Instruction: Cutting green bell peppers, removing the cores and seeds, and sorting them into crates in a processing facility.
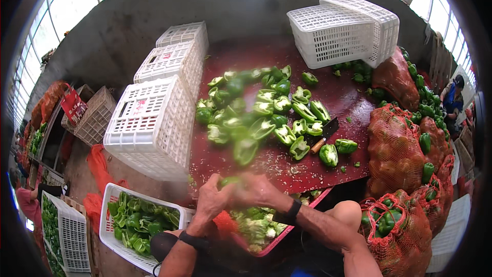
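Observation:
Near the table's front edge, my left hand point(211, 199) is closed on a green bell pepper piece point(231, 180). Beside it, my right hand point(260, 193) has its fingers curled in toward the piece; a blur hides what they grip. Below both hands stands a pink-rimmed bin point(277, 240) with pale pepper cores point(256, 221) in it. Halved green peppers point(262, 109) lie spread over the red tabletop point(348, 103), their cut faces partly showing. Among them rests a knife point(319, 144) with a wooden handle and dark blade.
At my left, a white crate point(105, 225) holds cored pepper pieces. White crates point(148, 118) line the table's left side; more white crates point(333, 36) sit at the back right. Red mesh sacks point(392, 149) of peppers crowd the right. Another person point(452, 97) is far right.

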`<state>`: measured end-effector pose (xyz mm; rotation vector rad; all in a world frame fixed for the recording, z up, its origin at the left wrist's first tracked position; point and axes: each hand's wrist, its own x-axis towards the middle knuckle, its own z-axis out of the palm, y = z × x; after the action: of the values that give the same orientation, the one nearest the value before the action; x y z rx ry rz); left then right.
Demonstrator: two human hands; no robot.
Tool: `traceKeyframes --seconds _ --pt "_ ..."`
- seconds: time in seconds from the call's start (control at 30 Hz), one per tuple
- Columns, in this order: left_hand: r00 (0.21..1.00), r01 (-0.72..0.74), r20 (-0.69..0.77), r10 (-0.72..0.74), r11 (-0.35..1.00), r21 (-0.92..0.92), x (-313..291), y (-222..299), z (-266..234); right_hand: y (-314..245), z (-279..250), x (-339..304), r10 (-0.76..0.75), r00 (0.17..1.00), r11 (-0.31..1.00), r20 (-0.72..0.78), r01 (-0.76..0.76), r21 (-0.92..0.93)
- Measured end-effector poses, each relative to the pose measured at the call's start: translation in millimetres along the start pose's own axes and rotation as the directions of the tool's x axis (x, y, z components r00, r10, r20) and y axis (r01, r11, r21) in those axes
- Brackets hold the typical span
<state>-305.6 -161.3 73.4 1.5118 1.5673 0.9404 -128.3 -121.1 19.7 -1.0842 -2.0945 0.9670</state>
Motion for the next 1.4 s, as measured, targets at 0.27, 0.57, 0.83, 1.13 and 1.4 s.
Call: traceKeyframes --seconds 0.27,0.57,0.83,1.13,1.4 --pt "0.999 -0.051 0.028 0.045 0.972 0.229 -2 7 12 60 22 -8 0.168 0.963 0.904 0.212 -0.236 0.356" --pt "0.978 -0.202 0.081 0.191 0.966 0.161 -4 -3 20 -13 -39 -10 0.359 0.84 0.784 0.407 -0.508 0.357" --pt "0.974 -0.219 0.079 0.211 0.97 0.11 -2 -1 22 7 -3 -16 0.243 0.969 0.947 -0.048 -0.226 0.227" --pt "0.95 -0.296 -0.057 0.307 0.943 0.149 12 -11 11 -34 -46 -12 0.165 0.985 0.95 0.049 -0.172 0.261" --pt "0.993 -0.003 -0.107 -0.053 0.886 -0.463 19 -40 -6 -53 -99 -5 -0.523 0.852 0.808 0.005 0.494 0.322"
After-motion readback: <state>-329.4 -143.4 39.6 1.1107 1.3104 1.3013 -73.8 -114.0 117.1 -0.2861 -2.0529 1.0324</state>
